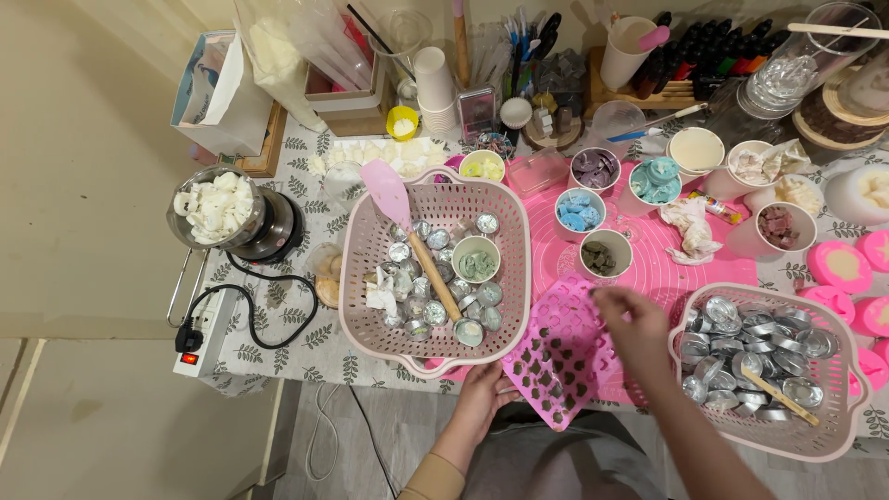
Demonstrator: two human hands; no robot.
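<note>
My left hand (483, 393) grips the near corner of a pink silicone mold (560, 356) with several small cavities, some filled with dark pieces, tilted over the table's front edge. My right hand (634, 329) hovers over the mold's right side, fingers bent and blurred; whether it pinches anything is unclear. A small cup of dark pieces (606, 255) stands just beyond the mold on the pink mat (657, 273).
A pink basket (363, 319) left of the mold holds metal cups, a green-filled cup and a pink spatula (407, 227). Another pink basket (815, 443) of metal cups sits right. Cups of coloured wax (580, 211), a pot of white chunks (219, 208) and a power strip (204, 338) stand around.
</note>
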